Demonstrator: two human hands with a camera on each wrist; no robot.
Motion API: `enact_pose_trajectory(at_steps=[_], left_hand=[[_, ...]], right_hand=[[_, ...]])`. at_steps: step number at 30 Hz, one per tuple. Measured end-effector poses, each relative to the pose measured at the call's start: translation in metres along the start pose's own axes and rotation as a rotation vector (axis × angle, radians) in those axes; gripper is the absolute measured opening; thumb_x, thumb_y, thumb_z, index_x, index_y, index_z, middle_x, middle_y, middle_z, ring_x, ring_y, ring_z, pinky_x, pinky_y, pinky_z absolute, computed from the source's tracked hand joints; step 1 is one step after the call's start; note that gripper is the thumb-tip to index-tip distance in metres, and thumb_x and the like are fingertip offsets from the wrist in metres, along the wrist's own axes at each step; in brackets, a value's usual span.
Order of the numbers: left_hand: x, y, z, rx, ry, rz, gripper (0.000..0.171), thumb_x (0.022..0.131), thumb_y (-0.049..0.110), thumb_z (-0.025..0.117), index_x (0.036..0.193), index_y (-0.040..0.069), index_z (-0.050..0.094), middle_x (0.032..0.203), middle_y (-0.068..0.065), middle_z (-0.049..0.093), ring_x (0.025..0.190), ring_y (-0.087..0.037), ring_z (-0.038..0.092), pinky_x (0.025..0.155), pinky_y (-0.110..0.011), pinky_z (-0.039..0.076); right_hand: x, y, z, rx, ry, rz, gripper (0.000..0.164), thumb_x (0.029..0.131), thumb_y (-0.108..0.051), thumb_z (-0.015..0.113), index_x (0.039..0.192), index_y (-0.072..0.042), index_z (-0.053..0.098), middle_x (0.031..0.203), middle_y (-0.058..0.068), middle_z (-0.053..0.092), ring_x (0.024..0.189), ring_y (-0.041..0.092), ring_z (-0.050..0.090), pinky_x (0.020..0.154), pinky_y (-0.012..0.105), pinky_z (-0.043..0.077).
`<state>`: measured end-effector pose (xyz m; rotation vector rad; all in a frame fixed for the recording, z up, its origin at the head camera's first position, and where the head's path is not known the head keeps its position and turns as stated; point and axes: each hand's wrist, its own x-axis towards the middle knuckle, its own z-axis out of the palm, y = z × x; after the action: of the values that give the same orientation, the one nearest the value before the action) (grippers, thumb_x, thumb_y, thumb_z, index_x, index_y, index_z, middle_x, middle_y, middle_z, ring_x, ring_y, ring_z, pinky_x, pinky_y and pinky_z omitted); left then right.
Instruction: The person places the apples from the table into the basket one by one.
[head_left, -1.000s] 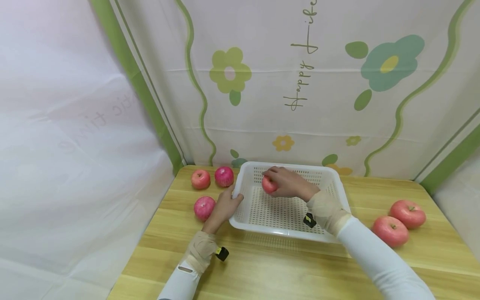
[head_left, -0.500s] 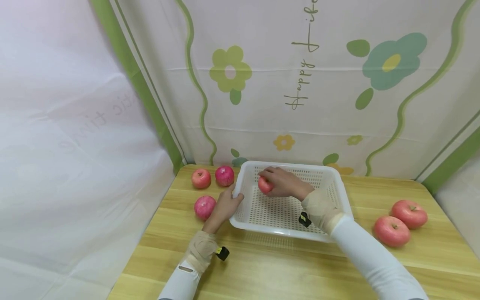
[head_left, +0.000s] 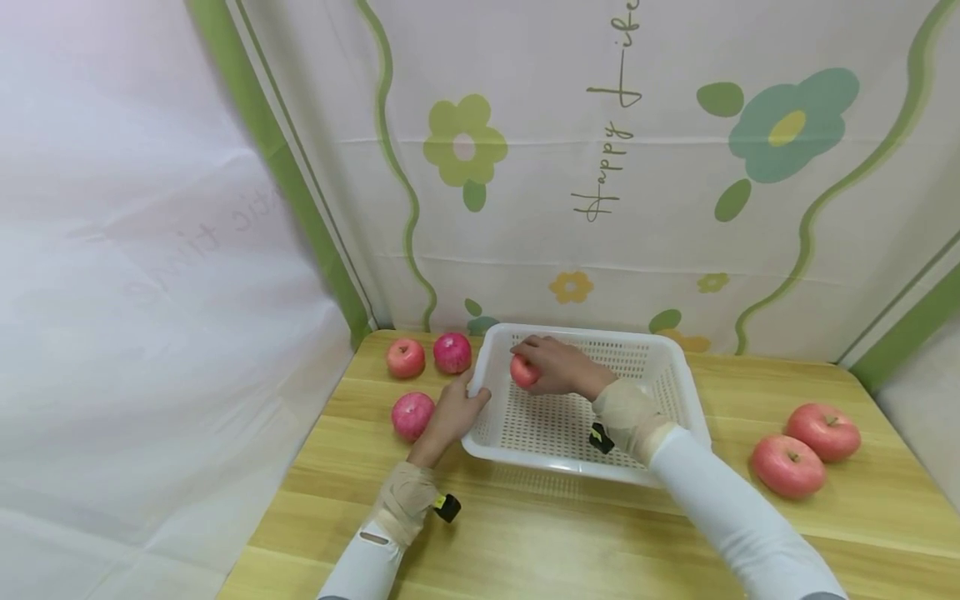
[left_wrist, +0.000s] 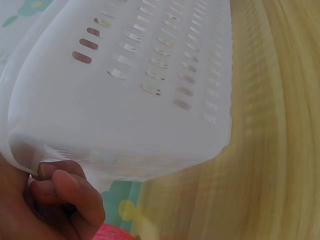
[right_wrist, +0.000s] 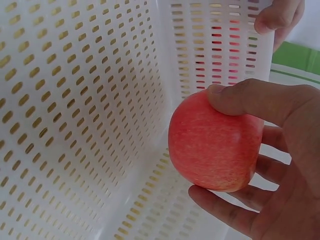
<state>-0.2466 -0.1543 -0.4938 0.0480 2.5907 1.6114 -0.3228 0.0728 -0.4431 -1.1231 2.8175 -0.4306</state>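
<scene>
My right hand [head_left: 561, 367] holds a small red apple [right_wrist: 215, 142] inside the white perforated plastic basket [head_left: 570, 463], close to its left end. In the right wrist view the thumb lies on one side of the apple and the fingers curl round the other. At the basket's left side my left hand [head_left: 452, 410] grips the rim, and its curled fingers [left_wrist: 80, 197] show in the left wrist view. Just left of that hand are a deep pink apple [head_left: 452, 353], a pinkish-red apple [head_left: 406, 358] and a pink streaked apple [head_left: 413, 416].
Two larger red apples, one nearer [head_left: 788, 466] and one behind it [head_left: 823, 432], sit together on the right of the wooden table [head_left: 525, 542]. A flower-patterned curtain [head_left: 525, 225] hangs right behind the table, with a pale sheet [head_left: 165, 333] along its left side.
My right hand has moved a little to the left within the basket, carrying the apple with it. The left hand keeps its grip on the rim.
</scene>
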Motion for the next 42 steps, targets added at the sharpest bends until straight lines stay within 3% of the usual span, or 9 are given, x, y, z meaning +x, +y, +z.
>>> enact_pose_trajectory(at_steps=[14,31,42], left_hand=[[0.001,0.001,0.001,0.027,0.012,0.003,0.057,0.106,0.021,0.056,0.159,0.002,0.044,0.13,-0.03,0.069,0.097,-0.035,0.078,0.07,-0.042,0.068],[0.0,0.001,0.0,0.028,0.0,0.021,0.056,0.106,0.023,0.055,0.159,0.006,0.046,0.129,-0.028,0.071,0.096,-0.032,0.078,0.07,-0.041,0.068],[0.001,0.0,0.0,0.04,0.01,0.033,0.056,0.106,0.022,0.056,0.158,0.004,0.047,0.13,-0.029,0.07,0.097,-0.033,0.078,0.072,-0.042,0.068]], right_hand=[[0.007,-0.001,0.009,-0.015,0.016,-0.025,0.068,0.087,-0.028,0.085,0.147,-0.007,0.061,0.146,0.017,0.061,0.128,0.038,0.061,0.096,0.056,0.061],[0.016,0.001,0.02,-0.033,-0.023,0.024,0.067,0.088,-0.027,0.084,0.149,-0.011,0.06,0.151,0.015,0.058,0.13,0.037,0.06,0.095,0.057,0.06],[0.018,0.002,0.027,-0.014,-0.008,0.021,0.071,0.083,-0.023,0.087,0.148,-0.012,0.06,0.148,0.013,0.055,0.128,0.035,0.059,0.091,0.055,0.061]])
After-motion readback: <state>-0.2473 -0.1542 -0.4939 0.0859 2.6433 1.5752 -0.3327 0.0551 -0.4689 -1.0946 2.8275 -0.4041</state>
